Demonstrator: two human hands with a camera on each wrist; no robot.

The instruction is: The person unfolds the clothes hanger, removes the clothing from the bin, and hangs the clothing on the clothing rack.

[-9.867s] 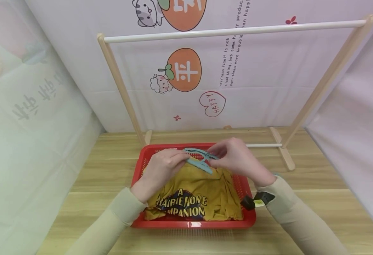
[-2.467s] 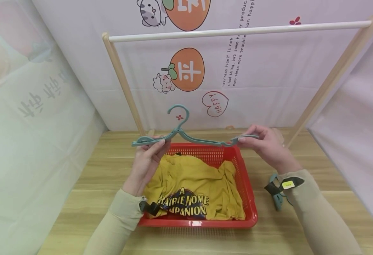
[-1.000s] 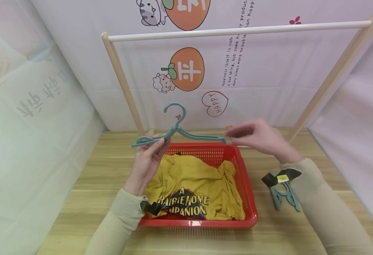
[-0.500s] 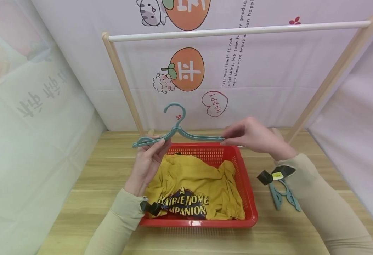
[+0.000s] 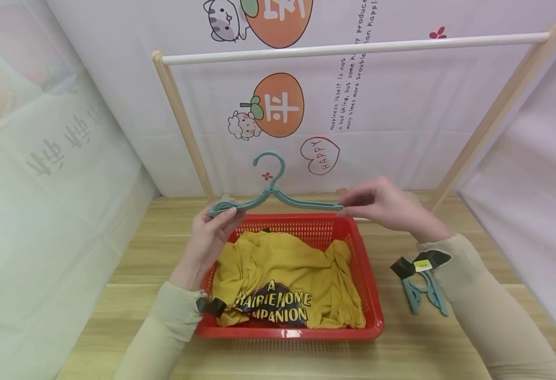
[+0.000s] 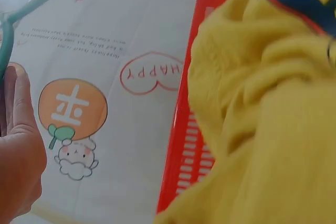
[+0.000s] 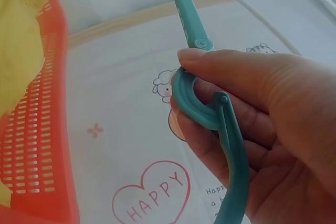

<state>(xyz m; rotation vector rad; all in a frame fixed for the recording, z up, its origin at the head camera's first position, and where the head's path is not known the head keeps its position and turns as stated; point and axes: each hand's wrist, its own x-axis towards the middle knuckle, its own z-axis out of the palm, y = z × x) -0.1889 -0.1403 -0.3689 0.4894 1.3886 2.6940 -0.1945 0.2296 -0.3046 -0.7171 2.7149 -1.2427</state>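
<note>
In the head view a teal folding clothes hanger (image 5: pixel 301 202) is held level just above the red basket's far rim, hook upward. My left hand (image 5: pixel 205 238) grips its left arm, thumb on top. The right hand (image 5: pixel 386 207) pinches the right end, which it partly hides. Seen from the right wrist, thumb and fingers hold a curved hinged section of the hanger (image 7: pixel 191 17). The left wrist view shows only part of the left hand (image 6: pixel 21 153), at the edge. Below, a yellow printed T-shirt (image 5: pixel 289 264) lies crumpled in the basket (image 5: pixel 239 333).
A second teal folding hanger (image 5: pixel 414 298) lies folded on the wooden table (image 5: pixel 477 311), right of the basket, partly under the right sleeve. Behind stands a wooden rack with a white rod (image 5: pixel 354 48). Printed white sheets wall in the back and sides.
Earliest, both hands held a folded hanger over the shirt. Later its right arm stuck out long; now that end looks shorter at the right hand. Hanger and hands have just shifted slightly right.
</note>
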